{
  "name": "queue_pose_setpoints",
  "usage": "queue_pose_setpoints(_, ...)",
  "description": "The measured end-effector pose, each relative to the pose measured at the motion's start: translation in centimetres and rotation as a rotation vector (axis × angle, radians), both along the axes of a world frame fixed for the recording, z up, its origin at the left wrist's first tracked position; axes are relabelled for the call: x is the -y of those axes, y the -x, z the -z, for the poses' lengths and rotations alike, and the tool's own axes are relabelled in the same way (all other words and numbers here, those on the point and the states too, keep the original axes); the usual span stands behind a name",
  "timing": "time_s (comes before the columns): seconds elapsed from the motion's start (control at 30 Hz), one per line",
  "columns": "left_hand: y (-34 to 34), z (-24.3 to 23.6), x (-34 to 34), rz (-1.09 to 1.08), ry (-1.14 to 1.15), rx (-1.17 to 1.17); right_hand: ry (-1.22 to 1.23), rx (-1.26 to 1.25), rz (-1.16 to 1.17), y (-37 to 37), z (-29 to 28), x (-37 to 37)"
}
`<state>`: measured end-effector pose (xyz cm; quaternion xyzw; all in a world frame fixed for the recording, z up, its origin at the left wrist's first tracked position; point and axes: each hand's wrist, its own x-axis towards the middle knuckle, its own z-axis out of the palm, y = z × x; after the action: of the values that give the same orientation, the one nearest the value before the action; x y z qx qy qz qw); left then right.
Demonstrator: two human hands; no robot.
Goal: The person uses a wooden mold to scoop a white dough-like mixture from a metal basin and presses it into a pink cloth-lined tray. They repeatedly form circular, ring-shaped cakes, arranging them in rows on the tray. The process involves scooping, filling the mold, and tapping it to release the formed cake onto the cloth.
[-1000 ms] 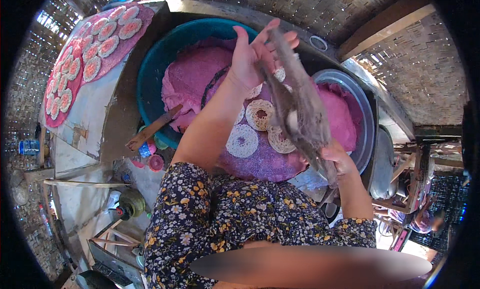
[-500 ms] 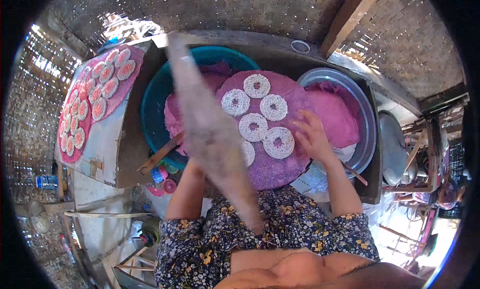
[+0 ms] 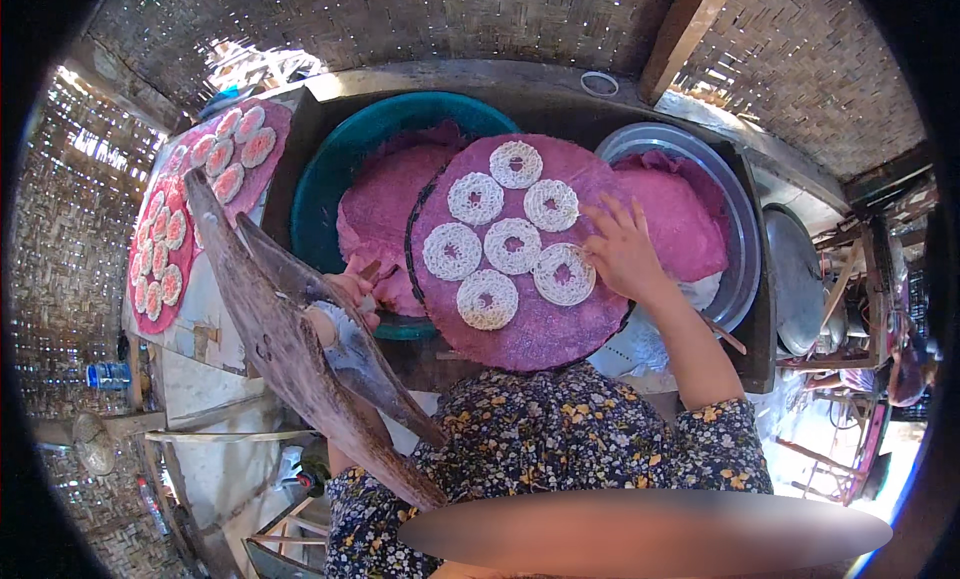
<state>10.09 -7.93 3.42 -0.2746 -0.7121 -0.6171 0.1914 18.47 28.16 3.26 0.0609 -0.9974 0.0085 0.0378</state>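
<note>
A round tray covered in pink cloth [image 3: 530, 344] lies before me, edged in dark binding. Several white lacy rings [image 3: 512, 247] of thread-like strands rest flat on it. My right hand [image 3: 625, 244] reaches over the tray's right side, fingers apart, its thumb side at the edge of the lower right ring [image 3: 565, 274]. To the left of the tray, my left hand [image 3: 348, 297] is closed round a long grey-brown wooden-looking tool [image 3: 300, 349] with pointed ends and two blade-like sides. The tool is close to the camera and hides much of my left forearm.
Behind the tray stand a green basin [image 3: 325, 179] and a grey metal basin [image 3: 745, 249], both with pink cloth inside. At the left, pink-and-white rounds [image 3: 160, 249] lie on pink cloth on a slanted board. A pot lid [image 3: 795, 279] leans at the right.
The long tool has swung left and down, away from over the tray. Another white ring at the tray's left now shows. My right hand stays at the tray's right side, slightly shifted.
</note>
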Motion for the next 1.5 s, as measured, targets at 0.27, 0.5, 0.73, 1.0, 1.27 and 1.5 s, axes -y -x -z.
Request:
queue_pose_setpoints(0.27, -0.2, 0.1, -0.6, 0.009, 0.003, -0.01, 0.548, -0.031, 0.079, -0.7, -0.1, -1.1)
queue_pose_setpoints(0.5, -0.3, 0.0, -1.0, 0.021, 0.027, -0.01, 0.466, -0.038, 0.103, -1.0, 0.2, -0.3)
queue_pose_setpoints(0.73, -0.8, 0.1, -0.4, 0.002, 0.043, 0.004, 0.35, -0.122, 0.143, -2.0, 1.2, -0.1)
queue_pose_setpoints(1.0, -0.6, 0.2, -0.6, 0.012, 0.044, 0.007, 0.329, -0.014, 0.35, -1.4, 1.9, -0.2)
queue_pose_setpoints(1.27, -0.1, 0.1, -1.1, 0.037, 0.045, 0.002, 0.197, -0.002, 0.349, -0.7, 2.5, 0.2)
queue_pose_setpoints(1.5, -1.1, -0.7, -0.2, -0.003, 0.067, 0.008, 0.055, -0.075, 0.111, -0.7, 1.5, 3.1)
